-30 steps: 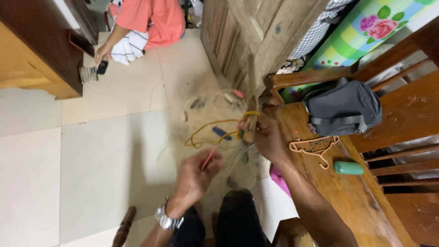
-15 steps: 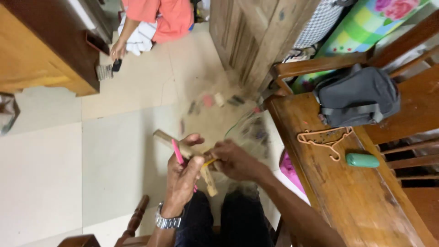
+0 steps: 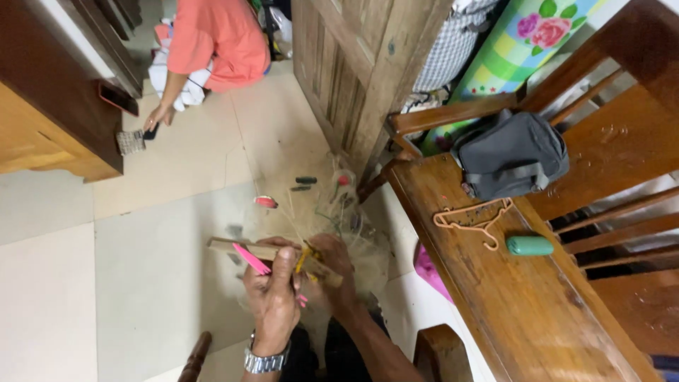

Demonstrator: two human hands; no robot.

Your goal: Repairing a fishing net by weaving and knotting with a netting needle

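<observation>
Two hands meet low in the middle of the frame, and both are closed on the same work. The left hand [image 3: 272,297], with a metal watch [image 3: 265,362] on the wrist, grips a flat wooden stick [image 3: 244,249] and pinches a pink tool [image 3: 251,259] against it with the fingers. The right hand [image 3: 332,265] is curled around the other end of the stick, where a yellow cord [image 3: 303,260] shows between the fingers. A thin, almost clear fishing net [image 3: 318,212] spreads from the hands upward over the floor, with small dark and red pieces lying in it. At the right, a wooden bench [image 3: 509,304] carries a grey bag [image 3: 513,155], a peach clothes hanger [image 3: 474,219] and a small green oblong container [image 3: 529,245]; I cannot tell if it has a label. A pink thing [image 3: 428,269] lies under the bench edge. Behind the bench, at the upper right, stands a roll with a flower pattern [image 3: 523,42]. A wooden door [image 3: 361,64] rises at the upper middle. In the upper left, another person in an orange shirt [image 3: 219,39] reaches a hand [image 3: 157,117] to the floor beside a brown cabinet [image 3: 49,106]. All of this is on pale floor tiles [image 3: 106,269].
</observation>
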